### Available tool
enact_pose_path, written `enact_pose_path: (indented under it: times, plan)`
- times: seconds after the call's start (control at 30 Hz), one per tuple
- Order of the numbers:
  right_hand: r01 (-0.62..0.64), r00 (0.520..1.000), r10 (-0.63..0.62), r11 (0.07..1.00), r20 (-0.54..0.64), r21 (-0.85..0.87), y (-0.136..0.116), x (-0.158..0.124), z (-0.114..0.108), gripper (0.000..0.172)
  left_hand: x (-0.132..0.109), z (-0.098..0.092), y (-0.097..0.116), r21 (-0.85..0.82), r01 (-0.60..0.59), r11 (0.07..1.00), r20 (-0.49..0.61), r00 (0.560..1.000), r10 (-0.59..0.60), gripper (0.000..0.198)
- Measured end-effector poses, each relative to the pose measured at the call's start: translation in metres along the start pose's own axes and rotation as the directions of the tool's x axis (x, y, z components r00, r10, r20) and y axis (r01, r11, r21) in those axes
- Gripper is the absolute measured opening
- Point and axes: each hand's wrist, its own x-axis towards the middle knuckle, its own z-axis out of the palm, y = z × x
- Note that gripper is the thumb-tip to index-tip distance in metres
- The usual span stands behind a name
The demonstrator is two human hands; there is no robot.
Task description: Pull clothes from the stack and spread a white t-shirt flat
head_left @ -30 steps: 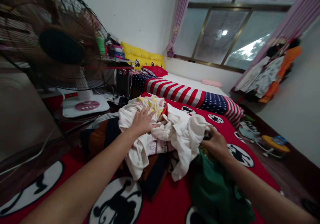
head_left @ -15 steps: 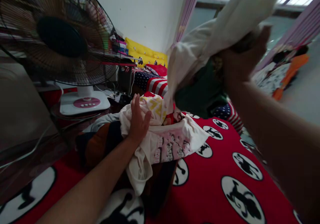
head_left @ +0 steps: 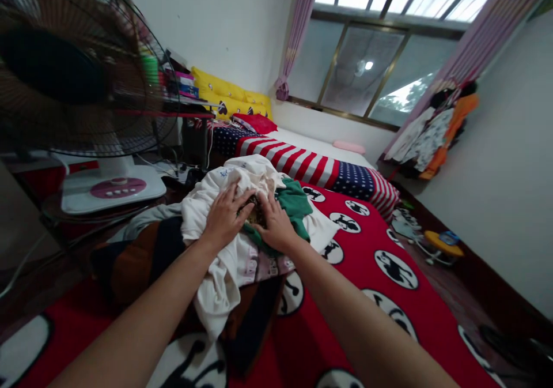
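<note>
A white and green garment (head_left: 298, 206) with a dark patterned patch lies bunched on top of a pile of clothes. On its white cloth, my left hand (head_left: 225, 218) rests with fingers spread. Close by on the right, my right hand (head_left: 274, 222) presses on the green part, its fingers stretched out and apart. Beneath lies a white T-shirt (head_left: 219, 307) with pinkish printed lettering, partly covered. A brown and navy garment (head_left: 138, 255) is under the pile, its other end showing at the lower right of the stack.
The pile sits on a red blanket (head_left: 345, 301) with black-and-white oval figures. A standing fan (head_left: 114, 186) is on the left. Behind are a bed with a striped, starred cover (head_left: 280, 154) and a yellow cushion (head_left: 228, 94). Clothes (head_left: 444, 128) hang at the right wall beside a yellow-topped stool (head_left: 443, 243).
My right hand has come down from the upper right and laid the white and green garment on the pile. My left hand stays on the pile. The view has turned rightward.
</note>
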Motion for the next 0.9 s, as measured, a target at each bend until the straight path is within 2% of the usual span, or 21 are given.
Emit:
enact_pose_path:
  times: [0.1,0.17,0.27,0.33,0.43,0.5,0.53,0.6,0.67,0.73,0.77,0.83,0.9]
  plan:
    - [0.022,0.999,-0.02,0.998,-0.039,0.065,-0.002,-0.066,-0.009,0.067,-0.001,-0.002,0.002,0.037,0.018,0.999,-0.017,1.0,-0.017,0.055]
    - [0.017,0.986,0.012,0.986,-0.166,0.168,0.005,-0.111,-0.01,0.051,-0.001,-0.004,0.004,0.067,0.02,0.998,-0.015,1.0,-0.019,0.059]
    - [-0.057,0.918,0.175,0.946,-0.356,0.318,0.028,-0.162,-0.011,0.033,-0.002,-0.004,0.006,0.111,0.028,0.993,-0.011,1.0,-0.027,0.06]
    - [-0.15,0.848,0.348,0.881,-0.4,0.448,0.046,-0.182,-0.011,0.027,-0.003,-0.003,0.007,0.133,0.027,0.991,-0.004,1.0,-0.027,0.06]
    - [-0.259,0.763,0.588,0.659,-0.268,0.707,0.065,-0.193,-0.014,0.031,-0.004,-0.002,0.008,0.158,0.019,0.987,0.02,1.0,-0.022,0.061]
    - [-0.276,0.752,0.639,0.527,-0.16,0.804,0.069,-0.194,-0.015,0.035,-0.002,-0.006,0.008,0.158,0.012,0.987,0.061,0.998,-0.022,0.061]
    - [-0.273,0.76,0.634,0.507,-0.14,0.818,0.069,-0.194,-0.016,0.035,0.001,-0.011,0.009,0.151,0.008,0.988,0.093,0.995,-0.022,0.061]
    - [-0.266,0.773,0.612,0.55,-0.166,0.792,0.067,-0.192,-0.016,0.032,0.009,-0.025,0.015,0.152,0.001,0.988,0.129,0.991,-0.021,0.059]
    - [-0.257,0.78,0.583,0.629,-0.226,0.734,0.065,-0.189,-0.015,0.029,0.021,-0.041,0.028,0.2,-0.012,0.98,0.092,0.996,-0.006,0.059]
    - [-0.255,0.783,0.56,0.685,-0.27,0.682,0.064,-0.187,-0.013,0.028,0.034,-0.052,0.045,0.287,-0.051,0.957,0.053,0.998,0.037,0.07]
    - [-0.257,0.783,0.555,0.7,-0.28,0.667,0.064,-0.186,-0.012,0.027,0.04,-0.053,0.054,0.33,-0.088,0.94,0.08,0.995,0.065,0.08]
    - [-0.267,0.784,0.549,0.72,-0.29,0.641,0.064,-0.185,-0.011,0.026,0.05,-0.047,0.067,0.387,-0.194,0.901,0.245,0.964,0.103,0.099]
    - [-0.279,0.784,0.548,0.73,-0.29,0.624,0.063,-0.185,-0.011,0.025,0.057,-0.03,0.073,0.412,-0.277,0.868,0.428,0.9,0.084,0.106]
